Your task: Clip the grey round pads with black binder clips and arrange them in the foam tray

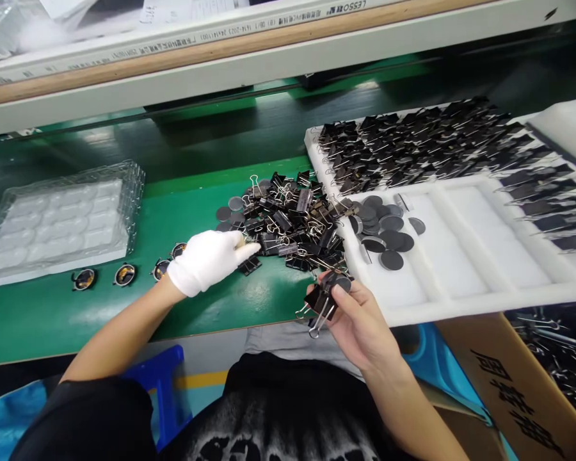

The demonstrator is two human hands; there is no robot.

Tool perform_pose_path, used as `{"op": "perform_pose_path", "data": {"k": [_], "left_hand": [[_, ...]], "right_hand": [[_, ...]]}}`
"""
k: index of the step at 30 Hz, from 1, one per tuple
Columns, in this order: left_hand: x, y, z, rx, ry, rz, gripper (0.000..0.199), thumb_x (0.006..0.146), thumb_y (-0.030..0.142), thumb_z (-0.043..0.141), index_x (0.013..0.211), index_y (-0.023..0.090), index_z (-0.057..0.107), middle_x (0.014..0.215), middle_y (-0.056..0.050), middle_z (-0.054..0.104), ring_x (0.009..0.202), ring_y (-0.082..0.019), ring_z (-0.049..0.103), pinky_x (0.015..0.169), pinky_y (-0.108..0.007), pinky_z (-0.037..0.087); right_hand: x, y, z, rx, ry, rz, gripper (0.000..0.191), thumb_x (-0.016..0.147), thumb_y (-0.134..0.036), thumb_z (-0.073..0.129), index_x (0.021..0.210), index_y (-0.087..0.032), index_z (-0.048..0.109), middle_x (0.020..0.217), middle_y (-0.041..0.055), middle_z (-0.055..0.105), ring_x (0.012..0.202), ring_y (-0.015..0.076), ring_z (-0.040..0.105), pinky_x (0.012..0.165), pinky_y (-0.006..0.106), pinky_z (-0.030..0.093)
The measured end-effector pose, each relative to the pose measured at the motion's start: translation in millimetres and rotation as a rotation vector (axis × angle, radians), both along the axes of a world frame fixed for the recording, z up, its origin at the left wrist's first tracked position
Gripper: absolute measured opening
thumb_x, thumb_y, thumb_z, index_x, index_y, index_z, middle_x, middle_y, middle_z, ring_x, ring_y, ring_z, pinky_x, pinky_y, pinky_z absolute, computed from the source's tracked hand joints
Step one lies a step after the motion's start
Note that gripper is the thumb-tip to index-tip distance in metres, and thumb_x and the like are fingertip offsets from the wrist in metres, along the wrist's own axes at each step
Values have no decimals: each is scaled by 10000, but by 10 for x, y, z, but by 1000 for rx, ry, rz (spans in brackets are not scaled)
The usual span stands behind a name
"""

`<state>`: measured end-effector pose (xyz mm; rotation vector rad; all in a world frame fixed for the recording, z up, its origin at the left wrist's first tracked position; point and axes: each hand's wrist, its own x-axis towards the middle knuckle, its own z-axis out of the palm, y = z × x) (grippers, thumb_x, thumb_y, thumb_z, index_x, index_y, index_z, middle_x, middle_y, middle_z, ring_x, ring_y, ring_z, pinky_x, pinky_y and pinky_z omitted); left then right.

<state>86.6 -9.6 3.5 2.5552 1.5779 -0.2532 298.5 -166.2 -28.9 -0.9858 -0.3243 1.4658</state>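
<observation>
My left hand (206,259), in a white glove, reaches to the near left edge of a heap of black binder clips (283,221). Its thumb and forefinger are stretched out and slightly apart, with nothing visible held between them. Bare and closed, my right hand (358,320) grips a black binder clip (322,299) with silver wire handles, together with a dark round disc (340,282) under the thumb. This hand is over the table's front edge, beside the white foam tray (403,314). Several loose grey discs (224,214) lie at the heap's left side.
Dark discs (392,240) are piled in the foam tray, whose far and right parts hold rows of clips (413,147). Round watch-like parts (125,274) sit near clear plastic trays (67,218). A shelf edge (269,48) crosses above; a cardboard box (523,384) stands below right.
</observation>
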Motion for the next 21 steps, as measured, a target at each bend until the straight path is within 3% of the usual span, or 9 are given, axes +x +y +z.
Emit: {"op": "perform_pose_path", "data": {"k": [5, 7, 10, 12, 14, 17, 21], "left_hand": [[-135, -88, 181, -257, -253, 161, 547, 905, 694, 497, 635, 221, 544, 548, 19, 621, 515, -160, 572, 565, -290, 385], [-101, -221, 239, -300, -425, 275, 530, 899, 679, 521, 632, 221, 526, 509, 37, 600, 471, -137, 552, 546, -276, 411], [-23, -454, 302, -333, -688, 344, 439, 912, 605, 540, 692, 225, 547, 516, 53, 608, 457, -123, 568, 522, -254, 446], [-7, -554, 325, -368, -784, 264, 378, 947, 522, 497, 727, 225, 574, 518, 55, 610, 445, -114, 562, 509, -244, 444], [-29, -579, 329, -297, -811, 90, 363, 962, 436, 425, 718, 220, 586, 496, 50, 579, 432, -105, 521, 502, -242, 411], [-68, -529, 302, -142, -668, -167, 284, 846, 406, 525, 636, 215, 535, 454, 57, 475, 434, -94, 404, 484, -245, 313], [-16, -506, 260, -224, -478, -293, 381, 681, 481, 690, 555, 212, 452, 454, 70, 410, 451, -76, 304, 473, -247, 251]], "right_hand": [[-27, -8, -36, -14, -82, 53, 281, 768, -458, 857, 948, -255, 784, 967, 44, 772, 902, 208, 719, 820, 365, 620], [-79, 19, -26, 94, -219, 133, 237, 811, -426, 825, 965, -250, 792, 1083, 74, 765, 1068, 243, 700, 899, 384, 600], [-167, 76, 27, 305, -440, 297, 152, 851, -331, 791, 972, -242, 808, 1248, 109, 727, 1384, 289, 535, 1045, 412, 537], [-195, 103, 66, 378, -481, 340, 148, 867, -278, 771, 1007, -250, 807, 1267, 103, 725, 1383, 271, 548, 1047, 398, 539], [-178, 111, 96, 436, -478, 340, 168, 875, -234, 757, 1035, -262, 799, 1209, 80, 751, 1253, 238, 654, 1004, 369, 564], [-85, 106, 129, 506, -541, 365, 183, 864, -196, 760, 1033, -256, 796, 1101, 59, 780, 1124, 211, 713, 940, 328, 577], [56, 112, 176, 517, -676, 444, 155, 856, -190, 758, 1003, -222, 793, 959, 50, 776, 885, 173, 724, 750, 273, 567]]}}
